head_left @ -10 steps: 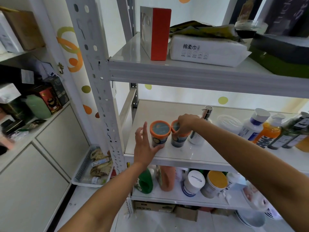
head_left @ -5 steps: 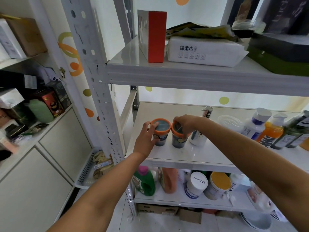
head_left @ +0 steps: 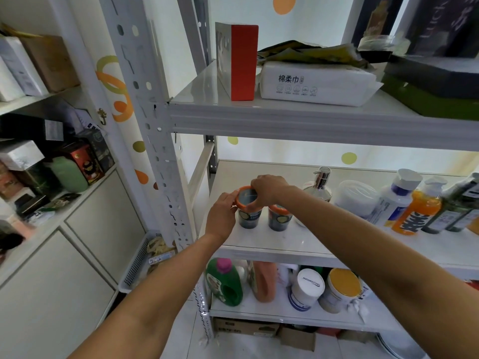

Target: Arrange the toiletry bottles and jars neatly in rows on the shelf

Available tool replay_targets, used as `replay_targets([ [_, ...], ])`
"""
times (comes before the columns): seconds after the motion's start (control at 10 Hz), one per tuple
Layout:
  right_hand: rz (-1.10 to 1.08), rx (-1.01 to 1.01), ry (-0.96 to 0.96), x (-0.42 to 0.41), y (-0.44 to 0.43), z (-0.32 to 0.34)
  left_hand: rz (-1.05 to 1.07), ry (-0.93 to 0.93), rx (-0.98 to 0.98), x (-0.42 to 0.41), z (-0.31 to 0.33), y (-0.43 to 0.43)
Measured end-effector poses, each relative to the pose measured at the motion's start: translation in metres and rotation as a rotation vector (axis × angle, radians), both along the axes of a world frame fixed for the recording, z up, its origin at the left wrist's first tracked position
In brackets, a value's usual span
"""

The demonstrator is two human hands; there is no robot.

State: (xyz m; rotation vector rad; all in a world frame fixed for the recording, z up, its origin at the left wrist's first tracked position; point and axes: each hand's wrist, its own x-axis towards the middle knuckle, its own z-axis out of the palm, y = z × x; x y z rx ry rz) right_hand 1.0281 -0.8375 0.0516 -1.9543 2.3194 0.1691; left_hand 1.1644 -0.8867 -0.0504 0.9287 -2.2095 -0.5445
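Orange-lidded, dark-bodied round plastic jar (head_left: 248, 217) is seen at the front left of the white metal middle shelf (head_left: 285, 244), gripped by both hands. The left hand (head_left: 222, 216) is set against the jar's left side, with its fingertips curled onto the lid's rim. The right hand (head_left: 269, 189) is curled over the lid from the right, with its fingers clamped on the orange rim. Whether the jar's base touches the shelf cannot be told. A second orange-lidded jar (head_left: 279, 221) is stood just beside it on the right, partly hidden under the right wrist. Further right along the shelf are ranged a silver-pumped clear bottle (head_left: 320, 189), a clear round plastic tub (head_left: 356, 198), a white bottle with a blue label (head_left: 396, 203), an orange plastic bottle (head_left: 417, 215) and dark green bottles (head_left: 456, 211).
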Motion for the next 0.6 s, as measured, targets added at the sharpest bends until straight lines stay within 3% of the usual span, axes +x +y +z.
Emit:
replay_targets([
  [0.3, 0.045, 0.025, -0.063, -0.004, -0.001, -0.001, -0.008, -0.032, -0.027, 0.006, -0.002, 0.005],
  [0.6, 0.104, -0.002, -0.090, -0.021, 0.030, -0.016, -0.049, -0.389, -0.206, 0.014, 0.007, 0.008],
])
